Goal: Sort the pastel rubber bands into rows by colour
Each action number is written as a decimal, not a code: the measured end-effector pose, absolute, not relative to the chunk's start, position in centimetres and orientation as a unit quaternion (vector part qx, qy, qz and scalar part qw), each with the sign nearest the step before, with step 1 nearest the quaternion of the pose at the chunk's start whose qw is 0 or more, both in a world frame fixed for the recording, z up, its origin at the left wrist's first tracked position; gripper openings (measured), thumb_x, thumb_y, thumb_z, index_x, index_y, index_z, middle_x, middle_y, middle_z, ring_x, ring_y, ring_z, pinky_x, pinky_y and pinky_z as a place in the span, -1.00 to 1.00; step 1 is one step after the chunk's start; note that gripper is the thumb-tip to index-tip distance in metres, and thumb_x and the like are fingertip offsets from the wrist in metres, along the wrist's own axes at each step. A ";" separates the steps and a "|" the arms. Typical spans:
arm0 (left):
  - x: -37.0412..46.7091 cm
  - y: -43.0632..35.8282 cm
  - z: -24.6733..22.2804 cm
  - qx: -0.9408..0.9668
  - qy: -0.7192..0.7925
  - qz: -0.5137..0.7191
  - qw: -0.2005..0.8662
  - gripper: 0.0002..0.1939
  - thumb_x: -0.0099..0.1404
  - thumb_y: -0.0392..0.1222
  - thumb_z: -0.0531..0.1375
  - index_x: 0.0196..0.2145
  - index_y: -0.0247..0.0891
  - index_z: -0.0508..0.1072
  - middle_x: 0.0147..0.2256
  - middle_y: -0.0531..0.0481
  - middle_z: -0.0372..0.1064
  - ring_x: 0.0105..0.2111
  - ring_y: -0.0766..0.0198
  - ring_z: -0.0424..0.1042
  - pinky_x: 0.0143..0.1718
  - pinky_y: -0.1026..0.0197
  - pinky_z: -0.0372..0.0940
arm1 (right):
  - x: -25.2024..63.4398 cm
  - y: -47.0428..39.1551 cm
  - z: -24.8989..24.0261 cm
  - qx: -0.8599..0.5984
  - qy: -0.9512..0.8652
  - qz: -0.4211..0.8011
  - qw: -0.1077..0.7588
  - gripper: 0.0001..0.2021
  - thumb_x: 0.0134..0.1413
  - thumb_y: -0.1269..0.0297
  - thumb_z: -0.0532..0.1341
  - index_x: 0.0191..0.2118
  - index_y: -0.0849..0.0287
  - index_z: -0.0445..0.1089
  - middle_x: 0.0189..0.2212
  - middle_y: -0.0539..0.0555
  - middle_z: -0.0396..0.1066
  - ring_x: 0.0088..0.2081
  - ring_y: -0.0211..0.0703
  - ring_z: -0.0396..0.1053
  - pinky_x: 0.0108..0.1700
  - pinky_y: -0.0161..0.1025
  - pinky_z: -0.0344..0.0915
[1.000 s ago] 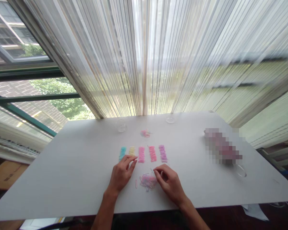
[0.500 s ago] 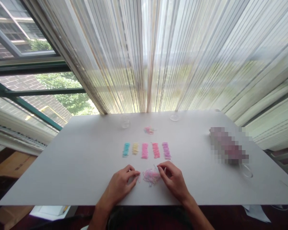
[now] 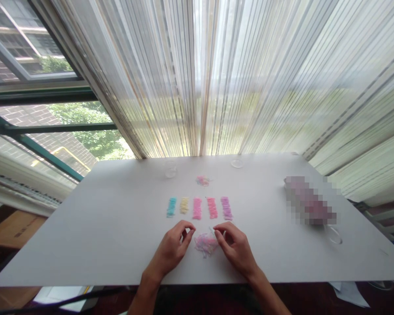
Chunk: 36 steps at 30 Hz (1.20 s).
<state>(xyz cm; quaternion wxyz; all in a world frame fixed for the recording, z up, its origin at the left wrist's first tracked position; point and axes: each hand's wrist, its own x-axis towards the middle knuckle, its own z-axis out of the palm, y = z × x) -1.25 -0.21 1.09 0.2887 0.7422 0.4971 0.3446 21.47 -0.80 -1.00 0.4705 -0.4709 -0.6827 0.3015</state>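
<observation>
Between my hands lies a loose pile of thin pink, lilac and pale rubber bands [image 3: 205, 246]. My left hand [image 3: 176, 241] is at the pile's upper left, thumb and forefinger pinched; whatever is between the tips is too small to make out. On the other side my right hand [image 3: 235, 245] pinches a pale rubber band, its end poking out past the fingertips. Just beyond the hands, sorted bands form a row: a blue strip [image 3: 171, 207], a yellow strip [image 3: 184, 205], a pink strip [image 3: 197, 208], a coral strip [image 3: 212, 208] and a purple strip [image 3: 226, 208].
A smaller mixed heap of bands [image 3: 203, 180] lies behind the row. Farther back stand a clear round container [image 3: 170, 169] and a clear lid [image 3: 237, 163]. A blurred pinkish pouch [image 3: 310, 201] with a loop lies at the right. Striped curtains hang along the table's far edge.
My left hand has moved up and slightly right; the pink band that hung from its fingertips no longer shows there. My right hand has stayed nearly in place. The view has shifted slightly.
</observation>
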 end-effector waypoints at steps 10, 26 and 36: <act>2.3 1.2 -1.0 0.693 0.447 0.437 0.359 -0.92 0.27 -0.28 0.22 -0.31 -0.29 0.53 -0.46 0.04 0.43 -0.60 0.43 0.20 -0.59 0.39 0.15 | 21.4 -0.8 -1.3 -0.458 -0.684 0.313 0.473 -0.92 0.26 0.27 0.27 -0.20 0.11 0.51 -0.35 0.05 0.53 -0.40 -0.22 0.45 -0.37 -0.32 0.39; 2.2 0.6 -1.3 0.719 0.446 0.413 0.337 -0.93 0.35 -0.23 0.22 -0.22 -0.25 0.49 -0.35 0.00 0.45 -0.56 0.42 0.24 -0.54 0.39 0.24 | 21.2 -0.6 -0.9 -0.467 -0.695 0.302 0.456 -0.86 0.31 0.29 0.20 -0.24 0.13 0.52 -0.38 0.06 0.52 -0.46 -0.23 0.38 -0.37 -0.32 0.39; 2.1 0.5 -0.9 0.728 0.439 0.409 0.331 -0.92 0.37 -0.24 0.19 -0.24 -0.25 0.50 -0.37 0.01 0.46 -0.57 0.43 0.25 -0.53 0.38 0.24 | 21.3 -0.6 -1.0 -0.463 -0.695 0.300 0.461 -0.87 0.31 0.31 0.21 -0.22 0.14 0.52 -0.36 0.06 0.52 -0.45 -0.23 0.39 -0.36 -0.32 0.41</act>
